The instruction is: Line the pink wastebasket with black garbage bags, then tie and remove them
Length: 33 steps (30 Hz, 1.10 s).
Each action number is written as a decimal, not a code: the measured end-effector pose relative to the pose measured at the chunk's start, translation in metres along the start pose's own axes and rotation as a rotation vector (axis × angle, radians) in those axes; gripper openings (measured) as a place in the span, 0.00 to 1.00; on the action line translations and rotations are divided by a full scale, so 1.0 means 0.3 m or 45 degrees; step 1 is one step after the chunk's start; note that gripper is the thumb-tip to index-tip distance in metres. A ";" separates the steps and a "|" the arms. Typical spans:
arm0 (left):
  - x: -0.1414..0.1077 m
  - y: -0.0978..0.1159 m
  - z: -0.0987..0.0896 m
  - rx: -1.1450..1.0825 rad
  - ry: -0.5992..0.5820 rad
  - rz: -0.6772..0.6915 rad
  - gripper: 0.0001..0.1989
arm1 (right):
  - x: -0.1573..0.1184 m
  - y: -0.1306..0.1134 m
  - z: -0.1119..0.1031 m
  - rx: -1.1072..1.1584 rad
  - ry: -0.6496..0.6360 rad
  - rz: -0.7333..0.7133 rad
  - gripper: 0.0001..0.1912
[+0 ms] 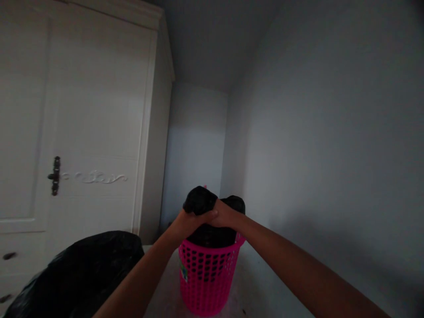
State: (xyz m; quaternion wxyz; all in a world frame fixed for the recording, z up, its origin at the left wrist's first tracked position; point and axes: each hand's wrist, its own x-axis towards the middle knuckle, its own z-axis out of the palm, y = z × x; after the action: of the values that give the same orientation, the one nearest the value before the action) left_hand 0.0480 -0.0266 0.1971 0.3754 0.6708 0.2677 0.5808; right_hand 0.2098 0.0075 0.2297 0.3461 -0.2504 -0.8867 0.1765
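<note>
A pink perforated plastic basket point(207, 287) stands upright on the floor, with a black plastic bag point(210, 237) inside its mouth. Folds of the bag bulge above the rim around both hands. My left hand point(188, 223) grips the bag from the left, its thumb reaching across to my right hand. My right hand point(225, 215) is closed on the bag too, and the two hands meet over the basket. Most of the fingers are hidden by the black plastic and by each other.
Another large black plastic bag point(89, 274) bulges at the lower left, beside my left forearm. A white wardrobe point(99, 110) with a dark handle point(55, 176) stands on the left. A pale wall point(314, 132) runs along the right, close to the basket.
</note>
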 end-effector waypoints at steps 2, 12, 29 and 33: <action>0.004 -0.002 0.017 -0.083 0.155 -0.036 0.31 | -0.027 -0.006 -0.059 -0.268 -0.165 -0.035 0.19; 0.037 -0.028 0.037 -0.268 0.360 -0.152 0.20 | -0.190 0.140 -0.289 -0.305 0.086 0.575 0.07; 0.088 -0.069 0.069 -0.184 0.104 -0.280 0.17 | -0.218 0.099 -0.143 0.812 0.192 0.390 0.29; 0.085 -0.063 0.090 -0.322 0.098 -0.315 0.27 | -0.173 0.124 -0.070 0.676 0.234 0.425 0.27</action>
State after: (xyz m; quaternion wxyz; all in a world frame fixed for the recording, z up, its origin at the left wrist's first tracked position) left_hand 0.0807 -0.0008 0.1954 0.5148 0.5574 0.2871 0.5847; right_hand 0.2695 0.0111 0.1989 0.4444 -0.3082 -0.7213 0.4327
